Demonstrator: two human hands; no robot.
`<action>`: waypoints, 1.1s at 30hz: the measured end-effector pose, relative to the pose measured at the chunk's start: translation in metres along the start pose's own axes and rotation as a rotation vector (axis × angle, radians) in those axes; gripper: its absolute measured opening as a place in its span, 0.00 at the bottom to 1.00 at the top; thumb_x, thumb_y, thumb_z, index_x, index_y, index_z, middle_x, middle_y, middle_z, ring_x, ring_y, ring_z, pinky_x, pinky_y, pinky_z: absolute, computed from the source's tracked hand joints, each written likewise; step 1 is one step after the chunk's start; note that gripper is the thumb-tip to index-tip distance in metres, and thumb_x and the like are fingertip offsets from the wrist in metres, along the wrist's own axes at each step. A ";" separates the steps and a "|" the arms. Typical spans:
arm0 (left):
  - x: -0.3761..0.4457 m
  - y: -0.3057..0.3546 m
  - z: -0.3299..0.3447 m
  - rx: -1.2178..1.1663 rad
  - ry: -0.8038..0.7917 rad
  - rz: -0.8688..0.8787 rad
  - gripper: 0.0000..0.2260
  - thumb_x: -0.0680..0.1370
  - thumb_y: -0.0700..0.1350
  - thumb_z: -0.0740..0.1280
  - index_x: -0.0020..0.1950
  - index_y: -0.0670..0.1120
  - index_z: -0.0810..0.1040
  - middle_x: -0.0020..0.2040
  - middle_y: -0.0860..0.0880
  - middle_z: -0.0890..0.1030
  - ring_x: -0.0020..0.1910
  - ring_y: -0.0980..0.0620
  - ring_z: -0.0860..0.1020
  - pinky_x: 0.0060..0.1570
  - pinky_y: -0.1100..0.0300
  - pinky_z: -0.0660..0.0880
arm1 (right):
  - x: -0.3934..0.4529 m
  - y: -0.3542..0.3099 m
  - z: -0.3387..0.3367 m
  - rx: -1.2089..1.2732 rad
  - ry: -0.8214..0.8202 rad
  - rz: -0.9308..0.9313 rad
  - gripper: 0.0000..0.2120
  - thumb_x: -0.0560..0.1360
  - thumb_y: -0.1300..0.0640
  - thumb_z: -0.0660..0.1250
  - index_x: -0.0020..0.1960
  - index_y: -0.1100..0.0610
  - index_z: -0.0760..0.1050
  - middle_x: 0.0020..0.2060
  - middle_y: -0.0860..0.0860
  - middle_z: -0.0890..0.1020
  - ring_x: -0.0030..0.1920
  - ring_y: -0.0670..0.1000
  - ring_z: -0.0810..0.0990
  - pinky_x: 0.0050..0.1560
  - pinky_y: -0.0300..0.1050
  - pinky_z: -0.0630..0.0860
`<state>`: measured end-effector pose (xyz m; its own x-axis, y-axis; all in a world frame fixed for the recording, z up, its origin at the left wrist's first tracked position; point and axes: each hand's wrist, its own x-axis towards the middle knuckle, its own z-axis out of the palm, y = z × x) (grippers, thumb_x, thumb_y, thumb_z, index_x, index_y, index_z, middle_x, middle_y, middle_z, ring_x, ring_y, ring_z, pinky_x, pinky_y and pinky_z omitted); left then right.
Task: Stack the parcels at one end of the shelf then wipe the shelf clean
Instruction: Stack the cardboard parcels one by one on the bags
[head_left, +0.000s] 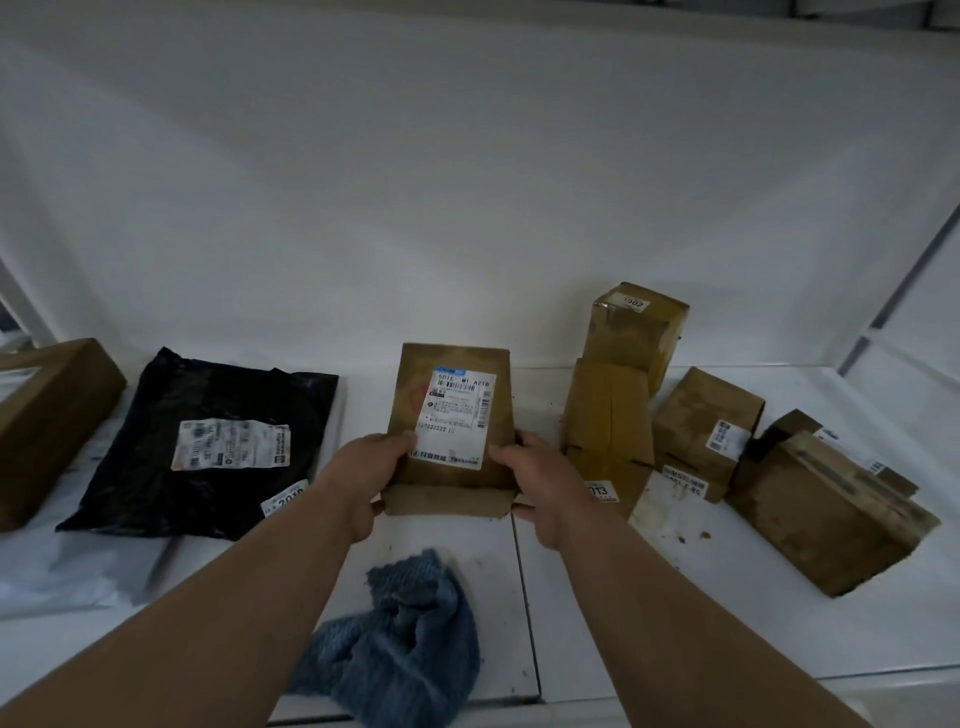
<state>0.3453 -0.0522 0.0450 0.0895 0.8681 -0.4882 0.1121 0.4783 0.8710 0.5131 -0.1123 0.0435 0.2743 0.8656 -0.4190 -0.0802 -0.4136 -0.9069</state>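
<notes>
A flat brown parcel (449, 400) with a white label sits in the middle of the white shelf (571, 597). My left hand (363, 478) grips its lower left edge and my right hand (540, 483) grips its lower right edge, thumbs on top. A crumpled blue cloth (400, 644) lies on the shelf just in front of the parcel, between my forearms. To the left lies a black plastic mailer (208, 447) with a white label.
A brown box (47, 415) sits at the far left. At the right stand several brown boxes: a tall one (636, 327) at the back, a flattened carton (608, 431), a small box (701, 421) and a large box (831, 509). Dirt specks mark the shelf near them.
</notes>
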 end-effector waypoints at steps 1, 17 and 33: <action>-0.002 0.002 -0.001 -0.004 -0.002 0.025 0.03 0.78 0.48 0.66 0.48 0.50 0.77 0.48 0.49 0.80 0.47 0.50 0.76 0.50 0.53 0.72 | 0.000 -0.001 0.000 0.024 0.016 -0.023 0.22 0.78 0.59 0.64 0.71 0.51 0.68 0.49 0.45 0.77 0.49 0.46 0.75 0.42 0.41 0.71; -0.027 0.016 -0.026 -0.088 -0.092 0.213 0.18 0.76 0.32 0.57 0.57 0.47 0.79 0.46 0.49 0.83 0.42 0.51 0.78 0.38 0.59 0.72 | -0.013 -0.010 0.016 -0.060 0.077 -0.192 0.34 0.72 0.69 0.64 0.75 0.50 0.62 0.68 0.47 0.74 0.66 0.55 0.73 0.62 0.52 0.75; -0.029 0.016 -0.039 0.046 0.001 0.402 0.23 0.74 0.27 0.62 0.59 0.53 0.73 0.49 0.50 0.82 0.46 0.52 0.81 0.37 0.61 0.78 | -0.011 -0.013 0.023 -0.063 0.100 -0.170 0.28 0.74 0.72 0.61 0.66 0.45 0.71 0.61 0.47 0.79 0.64 0.54 0.74 0.68 0.62 0.68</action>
<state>0.3055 -0.0646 0.0748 0.1347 0.9849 -0.1090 0.1122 0.0941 0.9892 0.4894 -0.1103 0.0587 0.3728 0.8934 -0.2507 0.0351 -0.2836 -0.9583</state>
